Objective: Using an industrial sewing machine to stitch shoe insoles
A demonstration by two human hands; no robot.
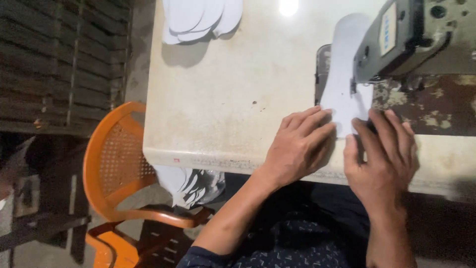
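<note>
Both hands, left hand and right hand, press flat with fingers spread on a white sole-shaped fabric piece. It runs toward twelve o'clock under the grey sewing machine head. Orange plastic chair at nine o'clock holds white cut pieces

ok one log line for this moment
left hand flat on white sole-shaped piece | right hand at its near end | piece under grey sewing machine head

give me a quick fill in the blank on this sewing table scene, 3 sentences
1. Both hands press a flat ____ piece under the sewing machine.
2. The plastic chair beside the table is ____.
3. The left hand lies ____ on the table, fingers spread.

Missing words: white; orange; flat
</note>
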